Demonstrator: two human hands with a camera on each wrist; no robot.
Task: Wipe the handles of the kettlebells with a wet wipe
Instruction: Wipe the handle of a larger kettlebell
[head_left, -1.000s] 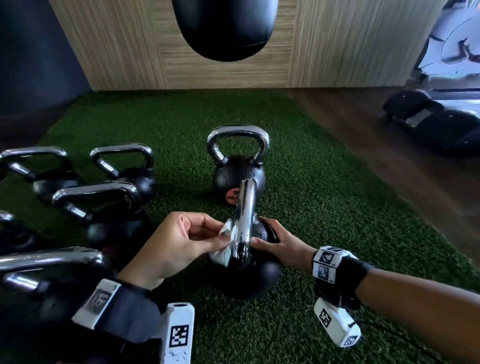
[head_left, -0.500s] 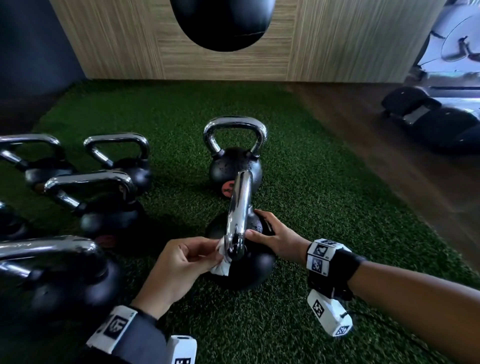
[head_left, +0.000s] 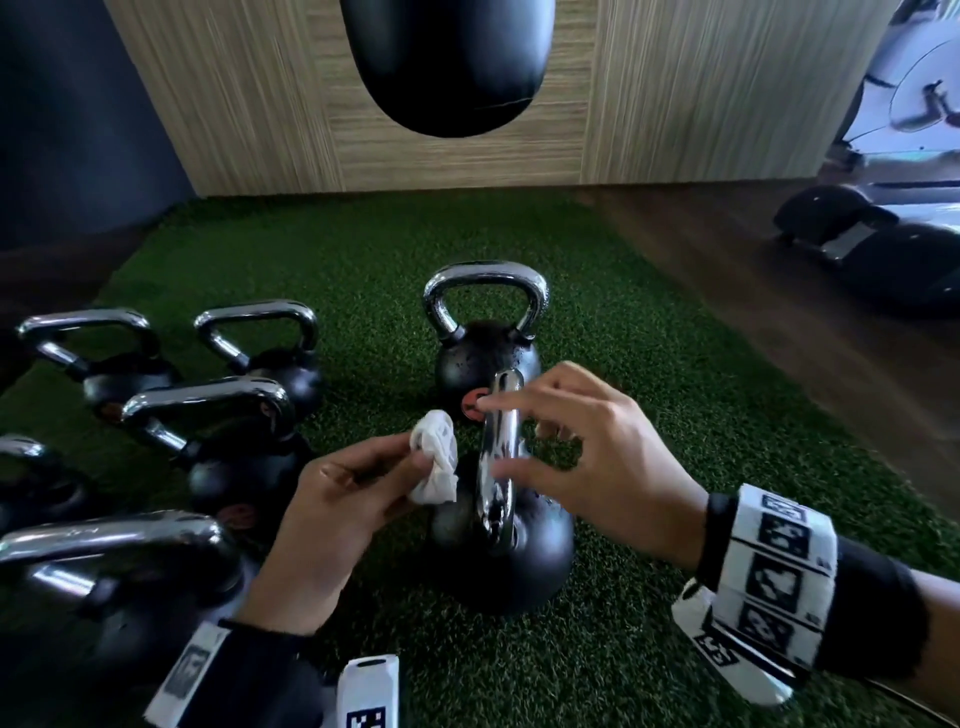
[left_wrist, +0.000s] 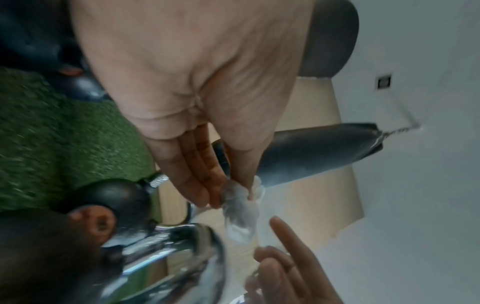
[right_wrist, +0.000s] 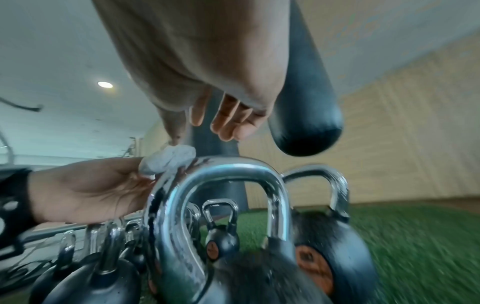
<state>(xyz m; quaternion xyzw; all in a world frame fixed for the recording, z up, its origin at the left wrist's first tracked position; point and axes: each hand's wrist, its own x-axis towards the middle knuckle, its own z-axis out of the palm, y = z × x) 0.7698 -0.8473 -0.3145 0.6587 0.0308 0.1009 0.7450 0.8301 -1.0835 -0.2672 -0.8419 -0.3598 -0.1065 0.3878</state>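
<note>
Chrome gleams on the handle (head_left: 500, 457) of the black kettlebell (head_left: 501, 561) standing on green turf (head_left: 649, 415); your left hand (head_left: 337, 499) pinches a crumpled white wet wipe (head_left: 435, 457) just beside it, while your right hand (head_left: 597, 457) hovers above, fingers spread.

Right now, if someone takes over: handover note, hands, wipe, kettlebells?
Left hand: pinches the crumpled wet wipe, just left of the nearest kettlebell's chrome handle, not on it.
Right hand: open, empty, fingers spread at that handle's right side.
Done: can't tell from the pictures which handles are clean.
Left: check this handle, then the kettlebell behind and the group at left.
</note>
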